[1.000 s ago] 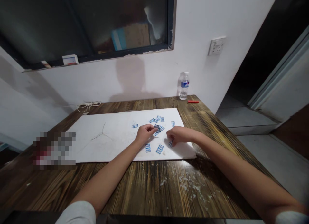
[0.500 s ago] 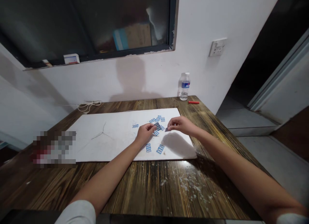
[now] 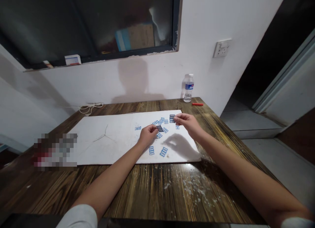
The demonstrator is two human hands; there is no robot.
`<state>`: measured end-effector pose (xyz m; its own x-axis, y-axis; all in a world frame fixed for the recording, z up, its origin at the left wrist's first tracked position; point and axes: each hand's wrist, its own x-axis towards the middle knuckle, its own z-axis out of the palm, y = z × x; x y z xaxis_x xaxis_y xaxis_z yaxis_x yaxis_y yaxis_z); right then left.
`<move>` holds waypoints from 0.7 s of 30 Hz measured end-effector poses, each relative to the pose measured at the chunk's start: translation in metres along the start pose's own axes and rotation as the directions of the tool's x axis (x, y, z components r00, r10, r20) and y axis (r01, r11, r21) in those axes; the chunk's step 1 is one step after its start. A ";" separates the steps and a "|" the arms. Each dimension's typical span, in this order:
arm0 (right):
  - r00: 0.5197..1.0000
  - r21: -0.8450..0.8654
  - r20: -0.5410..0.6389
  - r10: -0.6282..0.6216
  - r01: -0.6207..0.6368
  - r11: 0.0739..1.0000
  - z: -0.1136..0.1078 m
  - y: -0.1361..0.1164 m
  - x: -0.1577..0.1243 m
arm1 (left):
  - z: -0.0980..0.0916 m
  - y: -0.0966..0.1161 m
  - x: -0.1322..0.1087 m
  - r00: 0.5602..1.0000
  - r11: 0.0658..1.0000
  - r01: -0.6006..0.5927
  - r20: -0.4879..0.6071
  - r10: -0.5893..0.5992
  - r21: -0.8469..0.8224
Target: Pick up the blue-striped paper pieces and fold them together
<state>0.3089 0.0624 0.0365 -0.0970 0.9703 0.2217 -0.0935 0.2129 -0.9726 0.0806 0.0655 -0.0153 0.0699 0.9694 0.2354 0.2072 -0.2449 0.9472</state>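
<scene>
Small blue-edged rectangular slotted clips lie scattered over a white board (image 3: 110,149), with a pair near the front (image 3: 163,152). My left hand (image 3: 147,136) rests mid-board, its fingertips on a dark stack of clips (image 3: 159,128). My right hand (image 3: 188,124) is raised a little further back, its fingertips pinching another dark stack of clips (image 3: 172,118) at the cluster's far right. A single clip (image 3: 177,127) lies just under that hand. My arms come in from the bottom corners of the view.
The board lies on a scuffed dark wooden table (image 3: 150,192). A water bottle (image 3: 188,88) and a red stick (image 3: 197,104) stand near the far edge, with a white cord (image 3: 91,108) at the back left. A pixelated patch (image 3: 55,152) covers the left side.
My right hand has risen from the board and moved back and away from me, carrying a dark clip stack to the cluster's far right. My left hand has stayed in place.
</scene>
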 end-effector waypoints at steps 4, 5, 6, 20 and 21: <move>1.000 -0.032 0.022 0.003 -0.002 0.999 0.009 0.002 -0.006 | -0.001 0.004 -0.001 1.000 1.000 0.006 0.014 -0.006 0.015; 0.999 -0.043 0.038 0.002 -0.001 0.999 0.011 0.004 -0.008 | -0.001 0.005 -0.001 1.000 1.000 0.010 0.024 -0.010 0.023; 0.998 -0.053 0.055 0.002 0.001 0.999 0.014 0.006 -0.009 | -0.001 0.006 -0.002 0.999 0.999 0.014 0.036 -0.015 0.032; 0.998 -0.267 0.064 -0.015 0.032 0.963 0.028 0.039 -0.018 | -0.003 0.011 -0.007 0.986 0.999 -0.013 0.167 0.005 0.047; 0.998 -0.278 0.068 -0.017 0.036 0.960 0.028 0.039 -0.019 | -0.003 0.011 -0.007 0.986 0.999 -0.007 0.166 0.000 0.039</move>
<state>0.2797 0.0495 -0.0041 -0.1624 0.9564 0.2427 0.1824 0.2709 -0.9452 0.0798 0.0561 -0.0058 0.2315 0.9529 0.1959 0.2447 -0.2519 0.9363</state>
